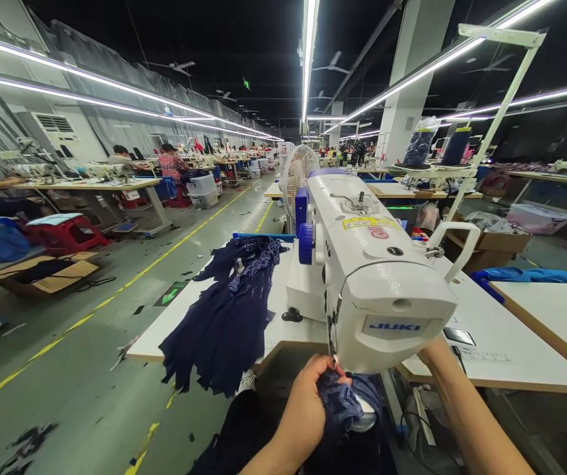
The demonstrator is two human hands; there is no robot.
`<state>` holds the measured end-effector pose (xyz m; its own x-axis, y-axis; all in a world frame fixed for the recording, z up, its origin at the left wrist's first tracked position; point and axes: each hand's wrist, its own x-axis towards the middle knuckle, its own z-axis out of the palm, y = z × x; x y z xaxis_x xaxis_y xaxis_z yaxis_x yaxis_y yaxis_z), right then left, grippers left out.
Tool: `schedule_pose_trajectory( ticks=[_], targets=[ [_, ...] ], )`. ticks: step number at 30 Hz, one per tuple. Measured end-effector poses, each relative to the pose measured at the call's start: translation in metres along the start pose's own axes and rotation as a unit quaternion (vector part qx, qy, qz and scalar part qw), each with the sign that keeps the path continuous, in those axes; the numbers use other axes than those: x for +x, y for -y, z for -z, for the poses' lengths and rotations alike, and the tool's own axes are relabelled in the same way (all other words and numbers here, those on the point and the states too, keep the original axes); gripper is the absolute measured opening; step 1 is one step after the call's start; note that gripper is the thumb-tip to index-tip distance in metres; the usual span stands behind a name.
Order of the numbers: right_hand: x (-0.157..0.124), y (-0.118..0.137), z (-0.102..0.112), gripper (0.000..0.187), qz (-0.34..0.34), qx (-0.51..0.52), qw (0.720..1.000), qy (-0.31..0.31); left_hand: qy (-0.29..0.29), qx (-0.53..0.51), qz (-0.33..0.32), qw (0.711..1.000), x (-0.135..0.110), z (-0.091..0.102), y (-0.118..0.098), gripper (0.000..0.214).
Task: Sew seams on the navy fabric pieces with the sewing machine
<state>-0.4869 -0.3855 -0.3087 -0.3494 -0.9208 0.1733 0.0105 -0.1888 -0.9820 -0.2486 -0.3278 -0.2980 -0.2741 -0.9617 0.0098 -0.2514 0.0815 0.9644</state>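
A white sewing machine [377,277] marked JUKI fills the middle of the view, with its head toward me. Below the needle area, my left hand [308,399] pinches the edge of a dark navy garment piece [337,402]. The cloth is gathered around the machine's narrow lower arm [365,415] and hangs down toward my lap. My right forearm [461,396] reaches in from the right; the machine head hides the hand and its fingers. To the left of the machine, a pile of navy garment pieces [227,316] drapes over the table's front edge.
The white machine table [525,363] carries a phone [459,336] on the right. Behind the machine stands a fan [297,181]. Thread cones [455,146] sit on a stand at right. A yellow floor line [130,280] runs along the left aisle, beside a red stool [68,234] and seated co-workers.
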Motion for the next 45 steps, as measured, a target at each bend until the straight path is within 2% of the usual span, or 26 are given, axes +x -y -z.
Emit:
schedule_pose_trajectory(
  ticks=[4, 8, 12, 17, 21, 24, 27, 29, 31, 33, 35, 37, 39, 42, 45],
  targets=[
    [-0.056, -0.01, -0.009, 0.031, -0.073, 0.071, 0.993, 0.064, 0.001, -0.011, -0.002, 1.0, -0.001, -0.001, -0.001, 0.005],
    [-0.093, -0.011, -0.02, 0.023, -0.175, 0.162, 0.963, 0.123, -0.002, 0.003, 0.003, 1.0, -0.002, -0.002, 0.0, 0.003],
    [-0.1, -0.011, -0.021, 0.021, -0.189, 0.147, 0.962, 0.13, 0.001, 0.025, -0.011, 1.0, -0.002, -0.002, 0.002, 0.005],
    [-0.098, -0.01, -0.023, 0.025, -0.162, 0.102, 0.974, 0.124, -0.002, 0.04, -0.023, 0.999, -0.002, -0.002, -0.003, 0.008],
    [-0.1, -0.007, -0.024, 0.03, -0.089, 0.039, 0.991, 0.088, -0.003, 0.037, -0.023, 0.999, -0.002, -0.002, -0.005, 0.004],
    [-0.105, -0.008, -0.02, 0.03, -0.018, -0.083, 0.995, 0.061, -0.004, 0.036, -0.031, 0.999, -0.002, -0.002, -0.003, 0.005],
    [-0.109, -0.012, -0.016, 0.018, 0.097, -0.222, 0.969, 0.045, -0.008, 0.044, -0.041, 0.998, -0.002, -0.002, -0.001, 0.004],
    [-0.109, -0.014, -0.016, 0.01, 0.198, -0.265, 0.942, 0.054, -0.012, 0.052, -0.048, 0.997, -0.001, -0.002, 0.0, 0.003],
    [-0.107, -0.015, -0.019, 0.011, 0.282, -0.28, 0.916, 0.052, -0.017, 0.059, -0.053, 0.997, -0.001, -0.003, 0.0, 0.004],
    [-0.105, -0.018, -0.023, 0.012, 0.331, -0.296, 0.895, 0.037, -0.023, 0.061, -0.053, 0.996, 0.0, -0.003, 0.0, 0.004],
    [-0.104, -0.021, -0.026, 0.014, 0.343, -0.302, 0.889, 0.027, -0.024, 0.061, -0.052, 0.997, 0.001, -0.003, 0.0, 0.005],
    [-0.103, -0.024, -0.027, 0.017, 0.327, -0.294, 0.898, 0.032, -0.025, 0.063, -0.045, 0.997, 0.001, -0.004, -0.001, 0.005],
    [-0.102, -0.027, -0.027, 0.021, 0.282, -0.282, 0.916, 0.045, -0.025, 0.065, -0.039, 0.997, 0.001, -0.005, -0.001, 0.006],
    [-0.096, -0.024, -0.025, 0.025, 0.141, -0.267, 0.949, 0.085, -0.034, 0.062, -0.038, 0.997, 0.001, -0.007, -0.003, 0.007],
    [-0.084, -0.008, -0.025, 0.025, -0.019, -0.211, 0.959, 0.191, -0.041, 0.047, -0.032, 0.998, 0.003, -0.007, -0.008, 0.006]
  ],
)
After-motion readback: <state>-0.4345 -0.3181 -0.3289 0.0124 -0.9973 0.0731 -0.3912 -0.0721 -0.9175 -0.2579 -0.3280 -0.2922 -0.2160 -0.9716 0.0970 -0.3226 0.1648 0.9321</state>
